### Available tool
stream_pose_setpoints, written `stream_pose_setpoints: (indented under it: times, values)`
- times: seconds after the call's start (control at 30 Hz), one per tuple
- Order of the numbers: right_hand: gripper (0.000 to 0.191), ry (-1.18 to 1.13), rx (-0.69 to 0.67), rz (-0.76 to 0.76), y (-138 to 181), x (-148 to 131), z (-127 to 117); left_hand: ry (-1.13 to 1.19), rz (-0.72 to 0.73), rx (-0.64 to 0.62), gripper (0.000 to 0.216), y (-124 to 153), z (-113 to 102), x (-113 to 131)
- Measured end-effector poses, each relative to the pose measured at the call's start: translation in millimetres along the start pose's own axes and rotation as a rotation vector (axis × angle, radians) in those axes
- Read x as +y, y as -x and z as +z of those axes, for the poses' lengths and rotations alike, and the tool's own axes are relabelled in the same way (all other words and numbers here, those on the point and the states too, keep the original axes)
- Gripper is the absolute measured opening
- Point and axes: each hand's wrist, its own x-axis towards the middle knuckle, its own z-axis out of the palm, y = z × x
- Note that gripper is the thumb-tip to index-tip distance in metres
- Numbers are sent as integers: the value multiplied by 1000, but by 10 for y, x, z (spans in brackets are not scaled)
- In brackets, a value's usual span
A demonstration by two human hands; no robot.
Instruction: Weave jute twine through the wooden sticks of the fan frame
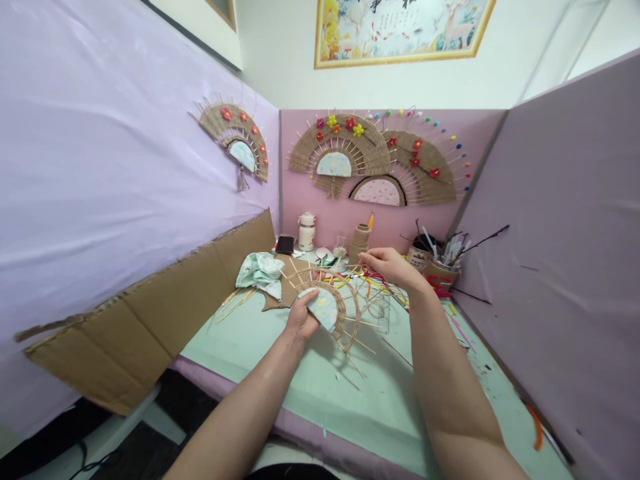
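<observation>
Pink-walled desk (300, 373), hands on woven fan (327, 308)

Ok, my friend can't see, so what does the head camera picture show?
The left hand grips a half-woven fan with stick spokes above a pale green table, while the right hand pinches something thin, too small to tell, at its top. Three finished fans with flowers hang on the pink wall behind.
</observation>
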Motion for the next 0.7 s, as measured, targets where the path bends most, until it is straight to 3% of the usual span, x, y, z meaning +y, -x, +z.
stream_pose_setpoints:
  times: [0.27, 0.5, 0.7]
  values:
    - [51, -55, -67, 6, -43, 124, 49, 64, 111, 11, 39, -32, 8, 80]
    - [49, -102, -320, -34, -30, 66, 167, 99, 107, 27, 37, -70, -21, 119]
    - [42, -192, -296, 35, -62, 51, 280, 115, 122, 11, 36, -25, 14, 151]
